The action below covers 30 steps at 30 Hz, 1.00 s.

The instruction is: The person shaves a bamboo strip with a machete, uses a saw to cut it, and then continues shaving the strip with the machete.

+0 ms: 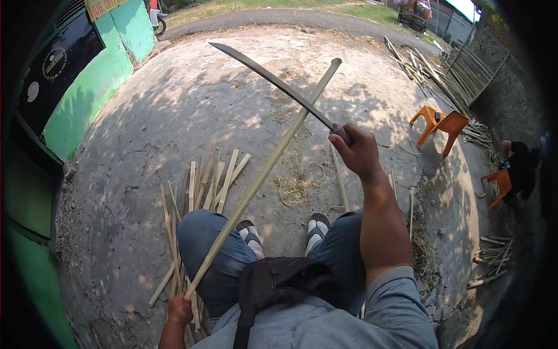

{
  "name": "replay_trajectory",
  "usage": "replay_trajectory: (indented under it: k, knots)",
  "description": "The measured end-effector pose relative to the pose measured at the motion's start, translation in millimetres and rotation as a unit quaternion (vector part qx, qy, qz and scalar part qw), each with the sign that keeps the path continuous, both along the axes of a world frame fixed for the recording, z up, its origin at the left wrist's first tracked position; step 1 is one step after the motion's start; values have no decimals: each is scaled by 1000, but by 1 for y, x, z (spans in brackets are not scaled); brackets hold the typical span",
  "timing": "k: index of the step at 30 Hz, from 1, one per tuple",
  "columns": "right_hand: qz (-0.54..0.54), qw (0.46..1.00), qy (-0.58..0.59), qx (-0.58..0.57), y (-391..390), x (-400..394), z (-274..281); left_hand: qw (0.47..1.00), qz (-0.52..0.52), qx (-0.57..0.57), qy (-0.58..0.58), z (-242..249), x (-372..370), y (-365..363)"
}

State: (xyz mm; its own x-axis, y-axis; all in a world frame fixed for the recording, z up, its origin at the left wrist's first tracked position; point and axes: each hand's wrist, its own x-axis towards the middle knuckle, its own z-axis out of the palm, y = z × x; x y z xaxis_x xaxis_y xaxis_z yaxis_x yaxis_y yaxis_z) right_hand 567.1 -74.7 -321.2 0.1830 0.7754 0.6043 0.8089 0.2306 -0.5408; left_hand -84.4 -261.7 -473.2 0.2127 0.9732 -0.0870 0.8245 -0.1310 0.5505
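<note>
My right hand (356, 148) is wrapped round the handle of a long curved machete (264, 72), whose dark blade points up and to the left. The blade crosses a long pale bamboo strip (261, 171) near its upper part. Down at the lower left, my left hand (179, 309) grips the near end of that strip, which slants over my left thigh and away to the upper right. Beside my left knee, several cut bamboo pieces (174, 230) lie on the ground.
An orange plastic chair (444, 125) stands at the right, with a seated person (520, 168) beyond it. Bamboo poles (427, 72) lie at the upper right; more cut pieces (496, 260) are lower. Dry shavings (294, 189) lie ahead of my feet. A green wall (90, 113) is left.
</note>
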Motion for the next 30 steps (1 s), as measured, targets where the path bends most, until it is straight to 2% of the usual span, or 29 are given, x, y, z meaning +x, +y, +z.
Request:
replay_trajectory:
  k: [4,7,10,13,17,20,26,30]
  knots:
    - [15,995,-77,55,-6,4,7,999,-9,-18,-29,-5,-3,7]
    - [-54,997,35,35,2,16,-7,1000,-2,-12,-22,-3,-4,10]
    - [-70,992,99,25,3,21,-11,1000,-7,-8,-26,3,-4,9]
    - [-37,995,90,21,-2,12,-4,1000,-12,-4,-22,0,-7,10]
    - [34,997,-49,54,-10,0,6,1000,-11,16,-21,-19,-8,6]
    - [14,1000,26,-1,-1,14,-7,1000,-2,29,-7,-17,-3,4]
    - [-32,999,-13,-10,6,6,-6,999,26,20,-11,-2,9,0]
    - [-20,998,-33,39,2,-3,-1,1000,13,-6,-13,-6,-1,1]
